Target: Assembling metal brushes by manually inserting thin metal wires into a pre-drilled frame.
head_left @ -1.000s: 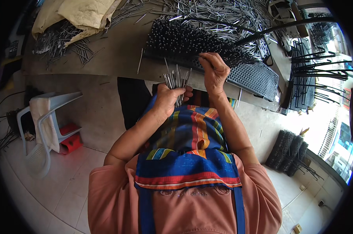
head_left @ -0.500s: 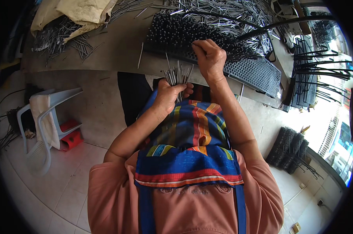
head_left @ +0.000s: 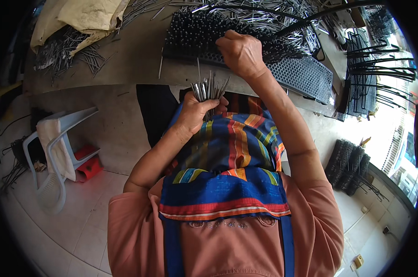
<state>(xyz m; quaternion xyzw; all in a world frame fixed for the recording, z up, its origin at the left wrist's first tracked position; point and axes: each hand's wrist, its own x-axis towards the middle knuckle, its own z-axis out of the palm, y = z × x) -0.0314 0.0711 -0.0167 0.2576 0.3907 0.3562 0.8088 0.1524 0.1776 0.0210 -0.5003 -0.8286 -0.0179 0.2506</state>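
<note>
My left hand (head_left: 192, 111) is closed around a bundle of thin metal rods (head_left: 210, 88), which fan upward just off the table's front edge. Over the front of a black perforated rack (head_left: 306, 76), my right hand (head_left: 243, 53) is raised with its fingers curled together. Whatever those fingers hold, if anything, is hidden behind the knuckles. Dark-tipped rods (head_left: 195, 34) stand densely in the rack's left and middle part, while bare holes show at its right end.
Loose metal rods (head_left: 273, 11) are heaped behind the rack, under a curved black bar (head_left: 319, 18). Another rod pile (head_left: 70, 48) lies at far left beside a tan sack (head_left: 91, 16). A plastic chair (head_left: 56, 147) stands left. Black hooked racks (head_left: 363, 87) hang at right.
My right hand has moved a little up and left over the rack, its back turning more into view. My left hand keeps the rods in nearly the same place.
</note>
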